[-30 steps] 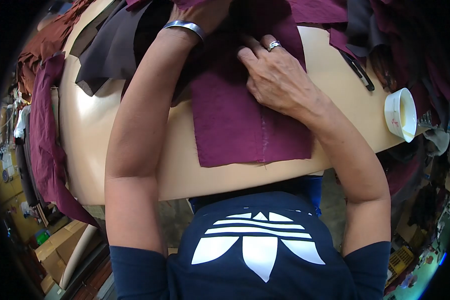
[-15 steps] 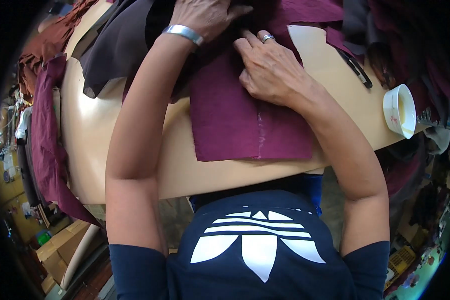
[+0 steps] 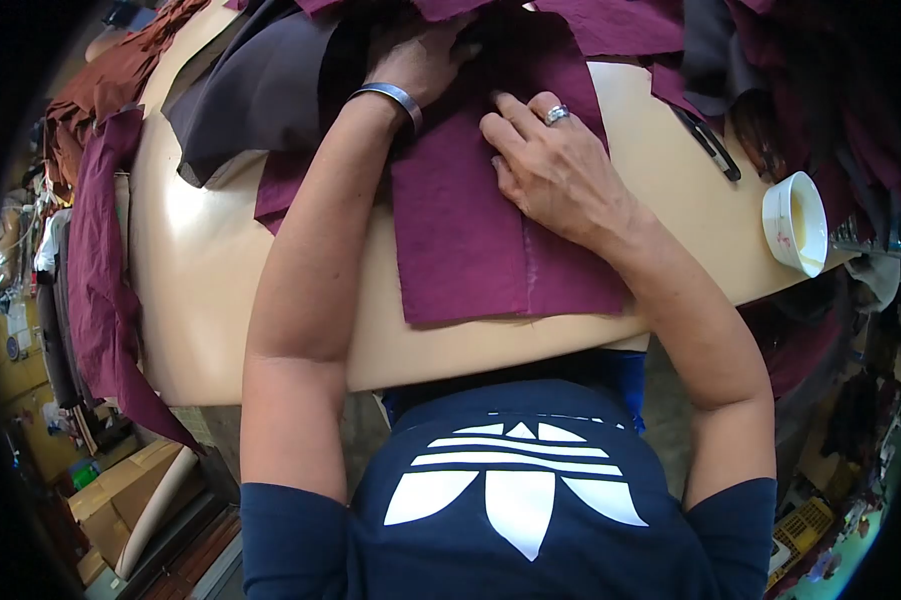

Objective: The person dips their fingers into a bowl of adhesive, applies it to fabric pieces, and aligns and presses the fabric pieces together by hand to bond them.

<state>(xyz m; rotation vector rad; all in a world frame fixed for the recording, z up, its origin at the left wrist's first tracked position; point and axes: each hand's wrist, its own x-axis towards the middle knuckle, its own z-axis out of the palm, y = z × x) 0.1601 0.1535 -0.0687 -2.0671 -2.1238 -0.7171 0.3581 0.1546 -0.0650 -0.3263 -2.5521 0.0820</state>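
Observation:
A maroon cloth piece (image 3: 460,250) with a pale seam line lies on the table near its front edge. My right hand (image 3: 555,170), with a ring, rests on this cloth, fingers bent and partly apart, nothing visible between them. Further up and to the left, my left hand (image 3: 425,62), with a silver bracelet at the wrist, reaches over dark and maroon fabric. Its fingertips are lost in shadow, so whether it grips cloth is unclear. Dark grey cloth (image 3: 260,95) lies left of my left hand.
A white bowl (image 3: 795,224) holding yellowish stuff stands at the table's right edge, near a black pen-like tool (image 3: 708,145). Maroon cloth (image 3: 105,260) hangs over the left edge of the table (image 3: 200,300). Brown cloth (image 3: 120,95) is piled at the upper left.
My left hand and forearm have moved slightly right and down since half a second ago. My right hand has shifted slightly right and down on the cloth. The dark cloth at left has shifted a little.

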